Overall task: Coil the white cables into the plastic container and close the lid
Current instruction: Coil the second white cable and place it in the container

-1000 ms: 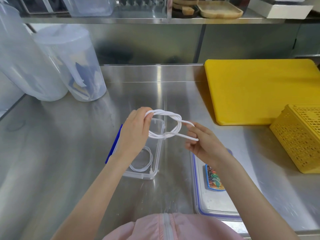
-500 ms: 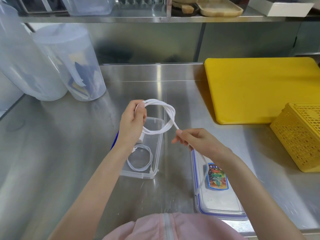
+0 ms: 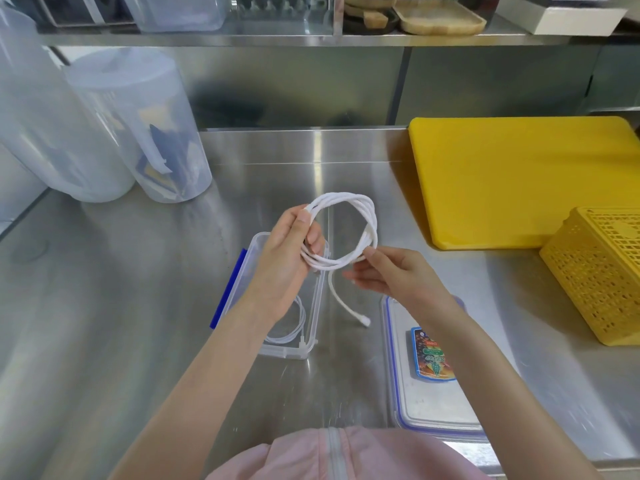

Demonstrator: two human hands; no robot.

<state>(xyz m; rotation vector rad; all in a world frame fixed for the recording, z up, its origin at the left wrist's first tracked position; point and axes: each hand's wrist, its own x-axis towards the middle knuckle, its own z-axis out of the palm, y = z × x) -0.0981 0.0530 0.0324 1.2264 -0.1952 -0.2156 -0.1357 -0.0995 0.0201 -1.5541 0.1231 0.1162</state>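
Note:
A thick white cable is wound into a round coil held above the counter. My left hand grips the coil's left side, thumb on top. My right hand pinches the coil's lower right strand. The cable's loose end hangs down to the steel counter, plug at its tip. Below my left hand stands the clear plastic container with blue clips; a thinner white cable lies coiled inside it. Its lid, blue-rimmed with a coloured label, lies flat to the right.
A yellow cutting board lies at the back right, with a yellow perforated basket in front of it. Two translucent pitchers stand at the back left. A shelf with trays runs above the counter.
The coil has grown rounder with more turns, and less cable hangs loose. My right hand moved up to the coil's lower right, off the lid.

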